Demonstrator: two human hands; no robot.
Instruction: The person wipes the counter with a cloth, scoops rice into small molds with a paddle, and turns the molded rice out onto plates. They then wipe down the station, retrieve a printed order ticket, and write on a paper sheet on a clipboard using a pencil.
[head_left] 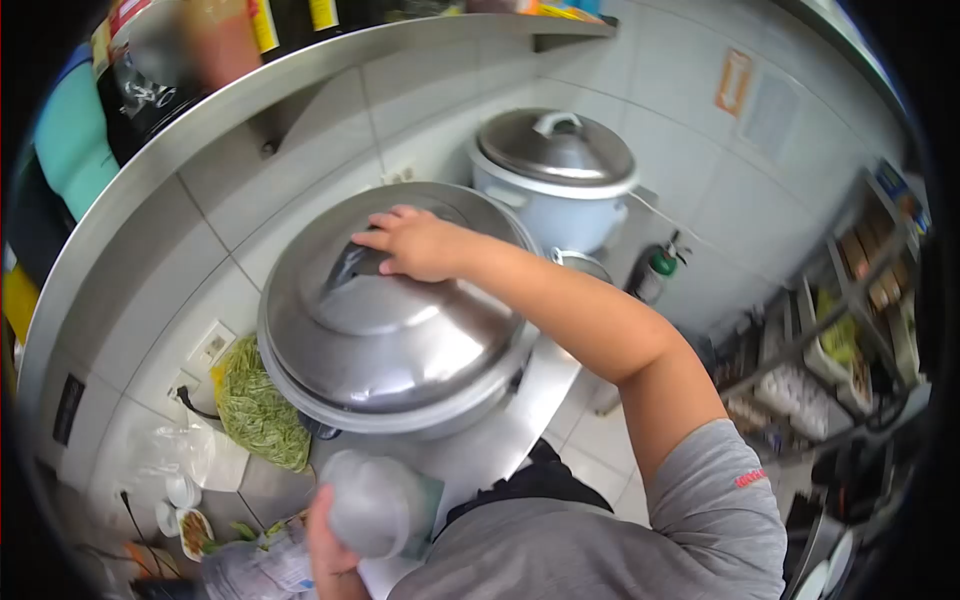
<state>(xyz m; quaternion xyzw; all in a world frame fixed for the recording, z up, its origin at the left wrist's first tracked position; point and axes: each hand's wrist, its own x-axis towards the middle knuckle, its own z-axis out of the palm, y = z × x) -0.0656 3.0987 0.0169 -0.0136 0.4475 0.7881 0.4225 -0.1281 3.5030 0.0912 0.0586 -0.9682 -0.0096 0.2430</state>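
Observation:
A large round pot with a domed steel lid (pixel 400 350) stands on the steel counter (pixel 545 385). My right hand (pixel 415 243) reaches across it, with the fingers bent over the dark handle (pixel 352 262) on top of the lid. Low in the view, my left hand (pixel 333 540) holds a pale, translucent round container (pixel 372 505), blurred by motion, close to my body. Left of the pot lies a bag of green cut vegetables (pixel 258 405).
Behind the pot stands a white cooker (pixel 555 185) with a steel lid. A curved metal shelf (pixel 170 150) overhangs the left side. A fire extinguisher (pixel 655 268) and a loaded rack (pixel 840 330) are at the right. Small dishes (pixel 194 532) sit lower left.

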